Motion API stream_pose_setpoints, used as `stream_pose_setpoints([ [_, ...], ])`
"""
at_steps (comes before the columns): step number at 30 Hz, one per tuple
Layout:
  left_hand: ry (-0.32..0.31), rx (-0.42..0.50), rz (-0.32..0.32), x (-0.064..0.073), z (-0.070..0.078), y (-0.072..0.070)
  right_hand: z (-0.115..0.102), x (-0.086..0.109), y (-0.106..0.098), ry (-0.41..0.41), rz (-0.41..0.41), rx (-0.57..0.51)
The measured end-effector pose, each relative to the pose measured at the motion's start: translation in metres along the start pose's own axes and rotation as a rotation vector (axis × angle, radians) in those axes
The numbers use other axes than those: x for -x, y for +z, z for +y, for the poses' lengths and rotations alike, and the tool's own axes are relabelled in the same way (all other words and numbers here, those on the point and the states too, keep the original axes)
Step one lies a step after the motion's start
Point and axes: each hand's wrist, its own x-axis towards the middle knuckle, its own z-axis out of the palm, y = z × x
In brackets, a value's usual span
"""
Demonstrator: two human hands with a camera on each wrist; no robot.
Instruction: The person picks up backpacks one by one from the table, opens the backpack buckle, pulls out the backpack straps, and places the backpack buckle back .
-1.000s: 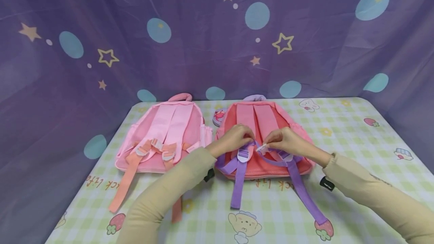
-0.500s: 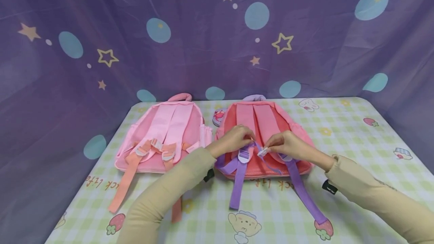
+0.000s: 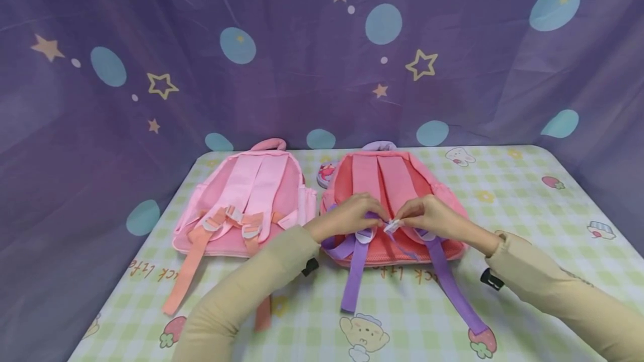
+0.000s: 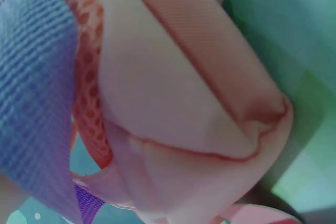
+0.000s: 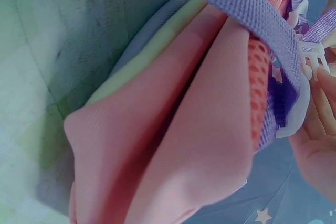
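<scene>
A coral-red backpack with purple straps lies back-side up on the table. Over its lower middle, my right hand pinches a small white plastic buckle. A thin purple strap hangs from the buckle onto the mesh. My left hand meets it from the left, thumb and fingertips pinching the purple strap right at the buckle. The right wrist view shows the pronged white buckle at the fingertips of my right hand. In the left wrist view, a purple strap covers much of the left side.
Left of it lies a pale pink backpack with orange straps and white buckles. Two wide purple strap tails hang toward the front of the checked tablecloth. A small round patterned item peeks out between the bags. Purple curtains stand behind.
My left hand has moved right and slightly down, up to the buckle in my right hand. The thin strap, looped toward the right earlier, now hangs with its end loose.
</scene>
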Motion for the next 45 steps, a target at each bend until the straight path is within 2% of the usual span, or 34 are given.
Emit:
stream_pose_setpoints([
  [8, -0.054, 0.055, 0.044, 0.004, 0.000, 0.002, 0.001, -0.001, 0.000, -0.014, 0.015, -0.005],
  [16, -0.157, 0.082, 0.153, 0.005, 0.003, 0.001, 0.001, 0.001, -0.001, 0.004, -0.009, -0.006],
  [24, -0.156, 0.078, 0.222, 0.005, 0.002, 0.001, 0.000, 0.002, -0.002, 0.011, -0.010, -0.017],
  [32, -0.163, 0.095, 0.243, 0.006, 0.002, 0.001, -0.001, 0.003, -0.003, -0.001, -0.009, -0.037],
  [38, -0.164, 0.109, 0.262, 0.005, 0.002, 0.001, -0.002, 0.004, -0.006, 0.012, -0.010, -0.007],
  [45, -0.176, 0.123, 0.270, 0.006, 0.002, 0.001, -0.004, 0.007, -0.010, -0.001, -0.046, -0.015],
])
